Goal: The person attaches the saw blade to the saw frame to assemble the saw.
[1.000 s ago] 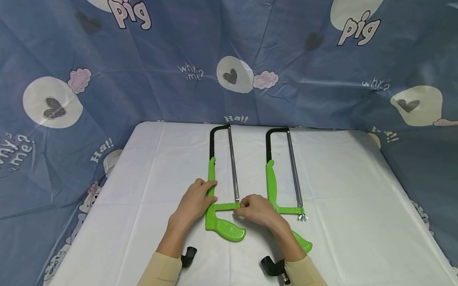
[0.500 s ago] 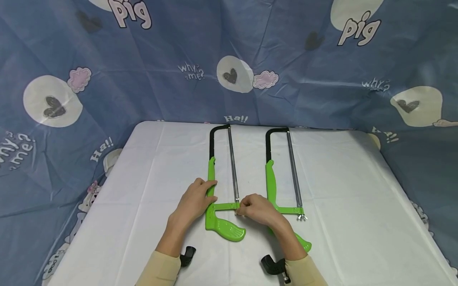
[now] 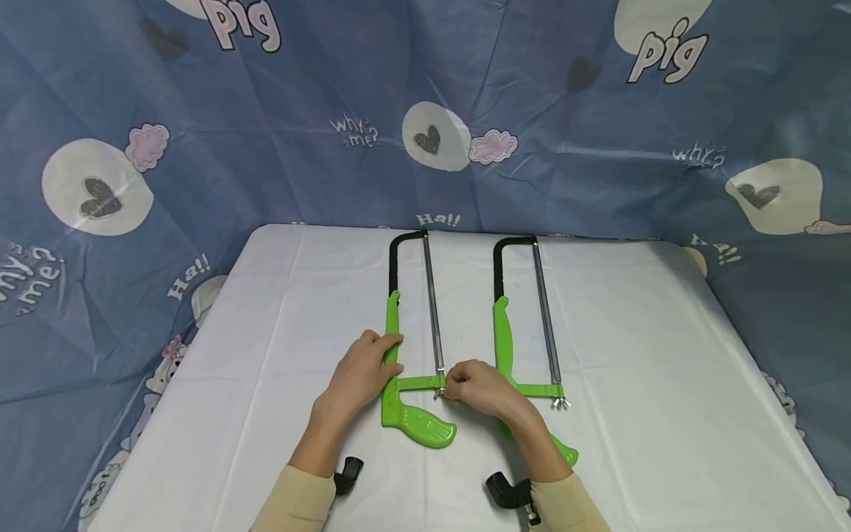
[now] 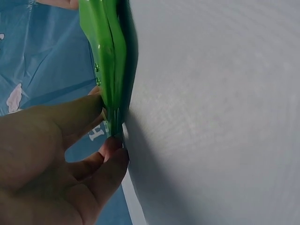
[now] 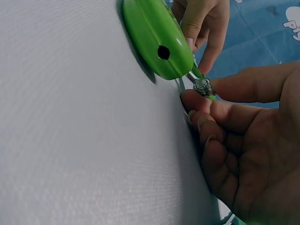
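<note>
Two hacksaws with green handles and black front frames lie side by side in the head view. My left hand [image 3: 360, 372] grips the green frame of the left hacksaw [image 3: 420, 426], thumb and fingers on either side of it. At the near end of that saw's blade [image 3: 433, 310], my right hand [image 3: 484, 389] pinches the wing nut [image 5: 202, 85] between thumb and index finger. The remaining right fingers are curled in below. Beside them lies the right hacksaw [image 3: 504, 336], its own wing nut [image 3: 561, 403] showing; my right forearm covers part of its handle.
A white cloth covers the table [image 3: 665, 414]. Behind and along the sides hangs a blue printed cloth [image 3: 292, 162]. A black camera mount [image 3: 507, 493] juts from the right wrist, and a similar black mount [image 3: 349, 476] sits by the left.
My right fingers have shifted slightly at the wing nut, leaving more of it visible than before. The left hand and both hacksaws stay in place.
</note>
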`<action>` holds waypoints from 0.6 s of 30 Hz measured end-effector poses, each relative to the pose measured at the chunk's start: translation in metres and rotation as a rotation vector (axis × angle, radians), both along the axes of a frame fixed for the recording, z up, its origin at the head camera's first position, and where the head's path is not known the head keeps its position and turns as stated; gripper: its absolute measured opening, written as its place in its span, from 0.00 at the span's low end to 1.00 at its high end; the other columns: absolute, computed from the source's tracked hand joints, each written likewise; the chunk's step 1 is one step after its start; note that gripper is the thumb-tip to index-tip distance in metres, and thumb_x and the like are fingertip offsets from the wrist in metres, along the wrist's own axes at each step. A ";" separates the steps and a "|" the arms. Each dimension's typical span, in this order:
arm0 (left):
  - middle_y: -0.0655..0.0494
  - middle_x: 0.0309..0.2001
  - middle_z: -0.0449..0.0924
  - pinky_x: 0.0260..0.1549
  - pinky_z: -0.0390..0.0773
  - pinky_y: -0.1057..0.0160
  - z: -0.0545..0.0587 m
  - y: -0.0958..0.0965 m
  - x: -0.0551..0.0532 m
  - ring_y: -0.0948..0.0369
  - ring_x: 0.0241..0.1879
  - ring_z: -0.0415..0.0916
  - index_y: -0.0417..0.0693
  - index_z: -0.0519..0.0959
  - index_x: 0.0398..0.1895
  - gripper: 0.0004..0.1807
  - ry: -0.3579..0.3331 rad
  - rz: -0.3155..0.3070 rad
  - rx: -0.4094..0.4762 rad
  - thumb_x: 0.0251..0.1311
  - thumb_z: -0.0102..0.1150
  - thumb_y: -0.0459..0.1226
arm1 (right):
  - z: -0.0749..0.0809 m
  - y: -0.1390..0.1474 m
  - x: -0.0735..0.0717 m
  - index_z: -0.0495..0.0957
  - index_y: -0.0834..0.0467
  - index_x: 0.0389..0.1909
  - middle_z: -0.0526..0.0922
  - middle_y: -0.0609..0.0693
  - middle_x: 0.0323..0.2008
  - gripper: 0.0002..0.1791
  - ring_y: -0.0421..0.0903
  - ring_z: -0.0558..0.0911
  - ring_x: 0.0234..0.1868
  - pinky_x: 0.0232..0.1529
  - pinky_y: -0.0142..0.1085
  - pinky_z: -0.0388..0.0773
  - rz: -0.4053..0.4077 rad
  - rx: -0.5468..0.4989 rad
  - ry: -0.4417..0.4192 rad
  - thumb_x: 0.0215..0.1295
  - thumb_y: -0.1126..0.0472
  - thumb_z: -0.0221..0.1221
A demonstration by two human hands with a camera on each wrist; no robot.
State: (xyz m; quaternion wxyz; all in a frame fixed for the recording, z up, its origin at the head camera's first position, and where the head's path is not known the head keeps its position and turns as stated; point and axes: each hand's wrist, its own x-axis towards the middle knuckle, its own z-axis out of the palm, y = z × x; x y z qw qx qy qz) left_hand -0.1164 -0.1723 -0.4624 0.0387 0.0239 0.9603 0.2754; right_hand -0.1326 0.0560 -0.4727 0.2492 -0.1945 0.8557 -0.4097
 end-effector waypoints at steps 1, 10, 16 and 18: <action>0.46 0.46 0.76 0.31 0.72 0.64 0.000 0.000 0.000 0.59 0.34 0.71 0.50 0.76 0.65 0.28 0.002 0.000 -0.003 0.60 0.68 0.40 | 0.000 0.000 0.000 0.65 0.51 0.14 0.65 0.43 0.15 0.16 0.40 0.61 0.19 0.26 0.32 0.59 0.002 0.003 0.004 0.59 0.62 0.56; 0.48 0.47 0.78 0.30 0.72 0.64 0.001 0.001 0.001 0.60 0.35 0.71 0.51 0.77 0.64 0.28 0.018 0.006 -0.032 0.59 0.69 0.40 | 0.001 0.001 0.000 0.69 0.54 0.17 0.64 0.43 0.17 0.14 0.40 0.62 0.21 0.29 0.32 0.60 0.019 -0.009 0.003 0.60 0.64 0.57; 0.48 0.48 0.78 0.31 0.73 0.63 0.001 0.000 0.000 0.60 0.37 0.73 0.52 0.77 0.64 0.27 0.022 0.004 -0.046 0.60 0.68 0.41 | 0.000 0.002 0.000 0.78 0.59 0.24 0.71 0.45 0.21 0.07 0.41 0.69 0.26 0.32 0.34 0.65 0.013 -0.024 0.008 0.61 0.66 0.58; 0.48 0.49 0.78 0.31 0.73 0.63 0.001 0.000 0.000 0.60 0.37 0.73 0.52 0.77 0.64 0.28 0.021 0.006 -0.048 0.60 0.68 0.41 | 0.000 0.002 0.000 0.79 0.59 0.24 0.73 0.45 0.22 0.06 0.41 0.69 0.27 0.33 0.34 0.66 0.011 -0.027 0.007 0.61 0.66 0.58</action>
